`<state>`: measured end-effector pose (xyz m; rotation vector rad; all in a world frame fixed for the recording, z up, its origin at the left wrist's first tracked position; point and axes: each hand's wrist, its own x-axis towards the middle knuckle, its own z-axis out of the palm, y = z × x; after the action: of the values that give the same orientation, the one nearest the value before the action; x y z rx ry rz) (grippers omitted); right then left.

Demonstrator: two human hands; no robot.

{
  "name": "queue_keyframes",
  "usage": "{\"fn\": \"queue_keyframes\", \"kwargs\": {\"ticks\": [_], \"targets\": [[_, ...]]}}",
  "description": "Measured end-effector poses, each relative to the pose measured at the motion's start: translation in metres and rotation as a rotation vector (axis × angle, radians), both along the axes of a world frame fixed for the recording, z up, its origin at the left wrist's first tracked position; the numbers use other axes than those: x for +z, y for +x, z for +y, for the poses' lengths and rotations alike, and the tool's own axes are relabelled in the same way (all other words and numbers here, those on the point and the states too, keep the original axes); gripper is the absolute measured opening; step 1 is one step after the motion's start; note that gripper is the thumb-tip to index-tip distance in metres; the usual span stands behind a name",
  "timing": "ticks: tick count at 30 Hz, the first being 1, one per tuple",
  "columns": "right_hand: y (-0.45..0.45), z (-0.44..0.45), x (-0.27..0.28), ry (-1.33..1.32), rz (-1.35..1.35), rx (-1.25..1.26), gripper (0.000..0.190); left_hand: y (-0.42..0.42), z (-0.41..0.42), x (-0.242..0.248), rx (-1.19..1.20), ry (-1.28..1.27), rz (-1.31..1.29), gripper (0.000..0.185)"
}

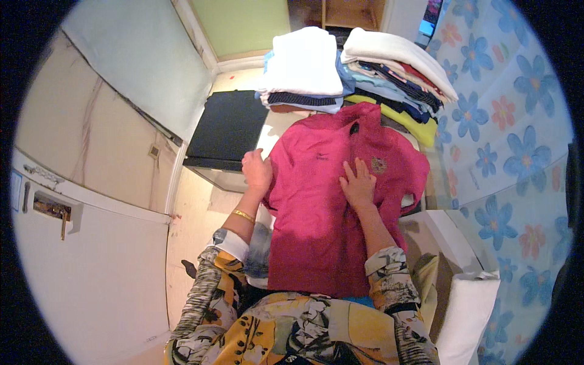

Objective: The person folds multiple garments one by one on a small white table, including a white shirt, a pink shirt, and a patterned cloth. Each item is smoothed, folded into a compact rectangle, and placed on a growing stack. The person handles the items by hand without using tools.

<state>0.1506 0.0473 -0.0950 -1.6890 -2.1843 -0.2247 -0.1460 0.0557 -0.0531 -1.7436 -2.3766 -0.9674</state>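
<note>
A magenta zip-front jacket [310, 200] lies spread before me, its collar pointing away from me and its hem near my body. It bears a small dark logo on one side of the chest and an emblem [378, 165] on the other. My right hand [360, 183] rests flat on the front beside the zip, fingers spread. At the jacket's left edge, my left hand [257, 171] touches the fabric with its fingers bent. Whether those fingers pinch the cloth is hidden. The sleeves are mostly out of sight, apparently folded under or against the sides.
Beyond the collar stand two stacks of folded clothes [303, 64] [397, 82], each topped with white cloth. A black-topped box [226, 130] is left of the jacket. A white door [91, 255] is at left, a floral curtain [502, 137] at right. A white roll [470, 315] stands at lower right.
</note>
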Motion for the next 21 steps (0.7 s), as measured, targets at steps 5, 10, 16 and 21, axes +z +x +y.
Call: {"fn": "queue_keyframes", "kwargs": {"ticks": [5, 10, 16, 21], "targets": [[0.001, 0.000, -0.004, 0.000, -0.034, -0.004, 0.053, -0.011, -0.042, -0.018, 0.031, -0.217, -0.181, 0.049], [-0.001, 0.000, 0.000, -0.072, -0.079, -0.034, 0.054, -0.008, -0.060, -0.028, -0.118, -0.212, -0.187, 0.020], [-0.002, 0.001, 0.000, -0.104, -0.104, -0.054, 0.055, -0.034, -0.023, 0.018, -0.199, 0.229, -0.793, 0.014], [-0.001, 0.004, -0.005, -0.090, -0.122, -0.063, 0.054, -0.052, 0.005, 0.081, -0.350, 0.335, -1.283, 0.042]]}}
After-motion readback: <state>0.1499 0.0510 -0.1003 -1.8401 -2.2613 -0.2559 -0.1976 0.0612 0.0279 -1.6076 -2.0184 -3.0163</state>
